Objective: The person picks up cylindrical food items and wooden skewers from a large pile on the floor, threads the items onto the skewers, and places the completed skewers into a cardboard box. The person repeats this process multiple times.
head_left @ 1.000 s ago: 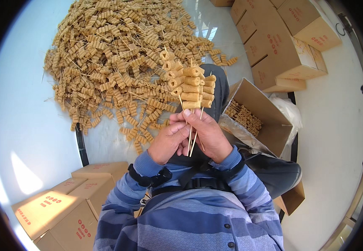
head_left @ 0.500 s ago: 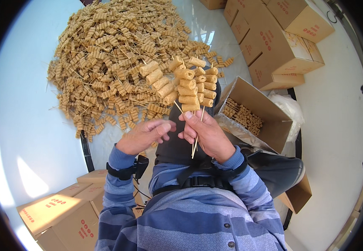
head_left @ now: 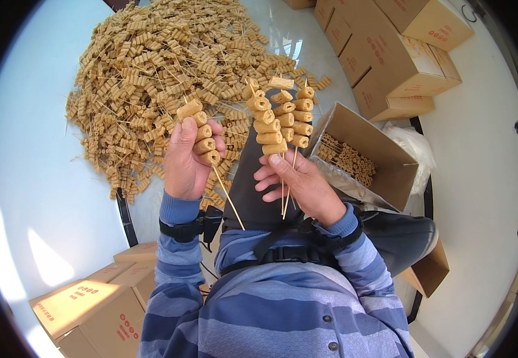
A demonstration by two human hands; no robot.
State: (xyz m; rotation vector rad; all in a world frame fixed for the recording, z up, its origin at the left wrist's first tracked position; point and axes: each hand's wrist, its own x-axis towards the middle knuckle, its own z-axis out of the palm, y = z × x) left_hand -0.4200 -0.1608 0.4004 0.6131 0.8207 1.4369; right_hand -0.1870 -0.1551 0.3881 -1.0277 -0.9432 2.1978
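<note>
Single skewer of golden-brown tubular rolls on a thin pale stick (head_left: 204, 132): it lay left of centre in the frame, held in the left hand (head_left: 182, 164).
Left grip: thumb and fingers were clamped round the rolls, leaving the stick's lower length bare.
Long axis: it slanted, tip toward the upper left, bare end toward the lower middle.
Bundle of similar golden-brown skewers (head_left: 265, 127): it fanned out nearly upright at the frame's centre.
Right grip: the right hand (head_left: 310, 188) was clamped on the bundle's bare sticks, below the rolls.
Gap: the single skewer lay left of the right grip, apart from the bundle; the left hand was nearer the heap of golden-brown skewers (head_left: 145, 77), upper left.
</note>
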